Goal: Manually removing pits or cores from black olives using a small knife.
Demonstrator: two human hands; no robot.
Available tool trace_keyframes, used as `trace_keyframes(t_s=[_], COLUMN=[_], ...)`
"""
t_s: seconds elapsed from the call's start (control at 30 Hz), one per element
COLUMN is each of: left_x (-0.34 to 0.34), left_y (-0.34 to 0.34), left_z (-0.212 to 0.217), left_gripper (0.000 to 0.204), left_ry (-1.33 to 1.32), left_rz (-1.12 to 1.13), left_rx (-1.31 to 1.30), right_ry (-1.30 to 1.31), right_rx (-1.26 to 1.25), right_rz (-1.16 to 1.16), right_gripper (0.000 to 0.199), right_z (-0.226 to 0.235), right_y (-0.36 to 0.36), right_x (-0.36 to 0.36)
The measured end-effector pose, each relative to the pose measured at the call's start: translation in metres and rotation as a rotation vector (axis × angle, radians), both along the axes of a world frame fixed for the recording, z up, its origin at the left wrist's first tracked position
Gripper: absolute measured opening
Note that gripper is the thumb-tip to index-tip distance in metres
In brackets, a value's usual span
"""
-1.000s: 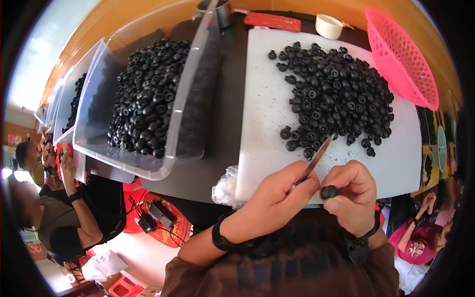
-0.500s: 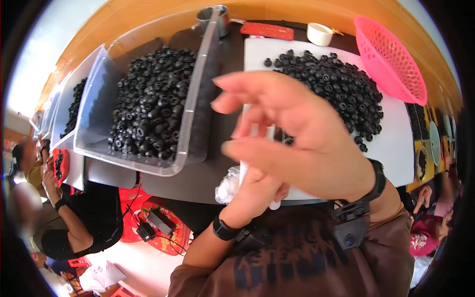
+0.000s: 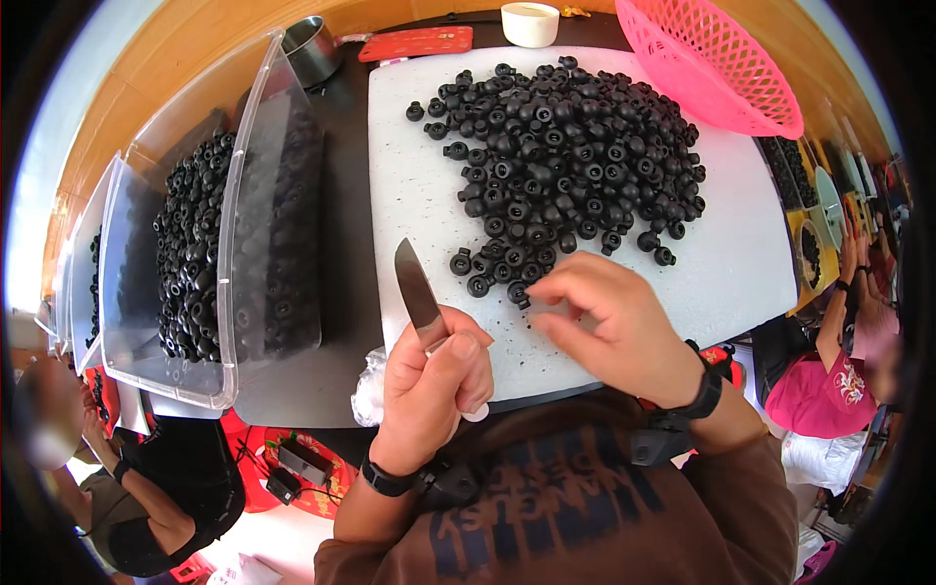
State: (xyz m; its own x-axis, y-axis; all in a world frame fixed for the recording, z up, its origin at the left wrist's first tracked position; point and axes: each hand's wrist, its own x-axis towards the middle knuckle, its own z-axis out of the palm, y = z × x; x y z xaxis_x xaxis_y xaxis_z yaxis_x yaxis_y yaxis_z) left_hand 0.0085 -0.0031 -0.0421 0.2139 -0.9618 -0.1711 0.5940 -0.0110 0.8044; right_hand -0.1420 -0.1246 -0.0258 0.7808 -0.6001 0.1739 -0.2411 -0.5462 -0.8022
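reaching down to the near fringe of a heap of black pieces, the right grip is loosely open, thumb and forefinger parted, with nothing visible between them. its fingertips are right beside one small black piece; whether they touch it cannot be told. half a second ago this grip was raised in a blur, fingers spread, above the white board, and a second ago it pinched a piece close to the knife. that pinch is gone now, so, as i judge it, the blade has nothing to work on at this moment and the right grip is free. where the pinched piece went is not shown.

the left grip is closed round the knife's handle, the blade pointing up and away from it, clear of every piece. most of the heap lies beyond the right grip, on the board. to the left of the left grip stands a clear bin with more black pieces, and crumpled clear plastic sits just beside that grip, at the edge of the tabletop. far beyond the right grip leans a pink basket.
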Motion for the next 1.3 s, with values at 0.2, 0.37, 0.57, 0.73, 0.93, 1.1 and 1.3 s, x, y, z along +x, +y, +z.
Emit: trace_keyframes(t_s=[0.2,0.37,0.57,0.73,0.93,1.1,1.3], left_x=[-0.002,-0.002,-0.005,-0.008,-0.01,-0.011,-0.007], left_y=[0.002,0.003,0.005,0.016,0.005,0.006,0.011], left_z=[-0.001,-0.002,0.007,0.026,0.033,0.031,0.029], left_gripper=[0.017,0.015,0.013,0.01,0.022,0.021,0.008], left_ry=[-0.027,0.02,-0.089,-0.441,-0.384,-0.357,-0.284], left_rz=[0.005,0.003,-0.009,-0.051,-0.093,-0.083,-0.099], left_rx=[-0.019,-0.055,0.049,0.103,-0.013,-0.018,0.002], right_ry=[0.098,0.095,-0.216,-0.459,-0.492,-0.483,-0.499], right_rx=[-0.358,-0.292,0.35,0.806,0.884,0.897,1.001], right_rz=[-0.027,-0.047,0.009,0.044,0.165,0.187,0.219], right_gripper=[0.017,0.017,0.016,0.018,0.02,0.02,0.019], right_z=[-0.002,-0.004,0.005,0.01,0.012,0.011,0.014], right_y=[0.0,0.0,0.014,0.027,0.034,0.034,0.035], right_x=[0.013,0.011,-0.002,-0.007,-0.008,-0.008,-0.008])
